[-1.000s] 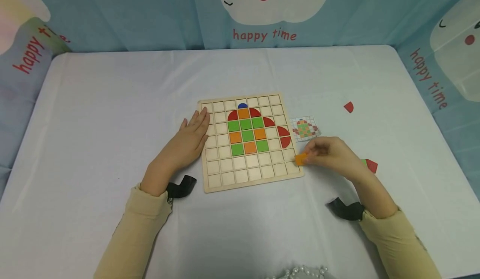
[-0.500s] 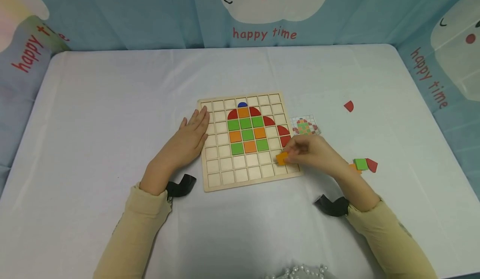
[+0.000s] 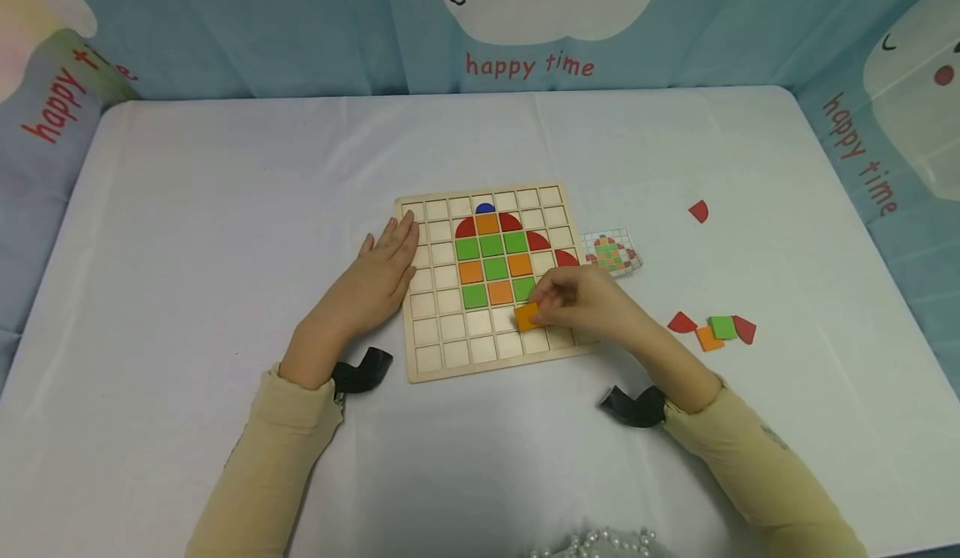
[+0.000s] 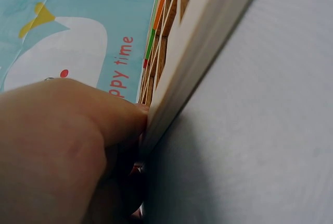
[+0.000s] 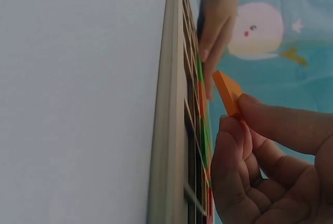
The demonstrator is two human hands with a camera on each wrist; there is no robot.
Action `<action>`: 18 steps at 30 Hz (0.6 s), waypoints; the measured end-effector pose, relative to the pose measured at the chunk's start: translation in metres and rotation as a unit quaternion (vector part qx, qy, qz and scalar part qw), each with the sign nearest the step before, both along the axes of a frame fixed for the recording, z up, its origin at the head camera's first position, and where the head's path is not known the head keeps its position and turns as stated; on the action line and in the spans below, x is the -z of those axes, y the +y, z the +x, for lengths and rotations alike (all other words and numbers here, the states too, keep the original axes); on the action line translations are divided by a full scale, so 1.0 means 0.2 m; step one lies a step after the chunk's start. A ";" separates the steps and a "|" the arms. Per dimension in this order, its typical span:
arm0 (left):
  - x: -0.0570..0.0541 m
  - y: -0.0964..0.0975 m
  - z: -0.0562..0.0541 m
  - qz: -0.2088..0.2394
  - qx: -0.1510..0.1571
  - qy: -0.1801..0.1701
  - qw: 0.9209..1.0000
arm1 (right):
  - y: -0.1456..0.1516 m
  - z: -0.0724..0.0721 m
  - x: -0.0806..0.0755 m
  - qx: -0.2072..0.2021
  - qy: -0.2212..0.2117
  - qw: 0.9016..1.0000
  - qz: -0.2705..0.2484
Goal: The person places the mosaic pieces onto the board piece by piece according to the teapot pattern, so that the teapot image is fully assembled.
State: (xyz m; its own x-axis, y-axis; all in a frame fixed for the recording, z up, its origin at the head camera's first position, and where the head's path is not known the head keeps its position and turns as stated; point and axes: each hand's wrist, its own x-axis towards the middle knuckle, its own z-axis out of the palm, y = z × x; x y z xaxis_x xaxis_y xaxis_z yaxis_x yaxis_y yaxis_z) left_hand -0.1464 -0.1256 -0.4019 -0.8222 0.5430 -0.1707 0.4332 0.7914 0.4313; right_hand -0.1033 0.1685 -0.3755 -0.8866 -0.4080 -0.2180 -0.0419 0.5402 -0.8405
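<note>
A wooden grid board [image 3: 454, 356] lies on the white table, with green and orange square tiles, red quarter-circle tiles and a blue half-circle tile [image 3: 485, 208] set in its cells. My left hand [image 3: 375, 283] rests along the board's left edge, fingers extended over the rim; the left wrist view has the thumb right at that edge. Between thumb and fingertips, my right hand [image 3: 581, 301] pinches an orange square tile [image 3: 527, 317] over the lower right cells. In the right wrist view this orange tile [image 5: 227, 92] is tilted and raised above the board. The hand covers some right-hand cells.
A small pattern card [image 3: 611, 253] lies right of the board. Farther right are two red tiles [image 3: 682, 322], an orange square [image 3: 708, 339] and a green square [image 3: 722, 328] in a cluster. Another red tile [image 3: 699, 211] lies behind them. A beaded item [image 3: 592, 544] shows at the front edge.
My right hand has moved left with the orange tile, from the board's right edge to over its lower cells. The loose tiles at right have come into view. The left hand stays put.
</note>
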 end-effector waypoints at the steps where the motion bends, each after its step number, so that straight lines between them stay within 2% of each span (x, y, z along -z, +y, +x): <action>1: 0.00 0.00 0.00 -0.001 0.000 -0.001 1.000 | -0.01 0.00 0.00 -0.002 0.001 1.000 0.000; 9: 0.00 0.01 0.00 -0.003 0.002 -0.004 1.000 | -0.10 -0.01 0.01 -0.017 0.000 1.000 -0.011; 18: -0.01 0.01 0.00 -0.005 0.002 -0.005 1.000 | -0.18 -0.02 0.01 -0.004 0.000 1.000 0.003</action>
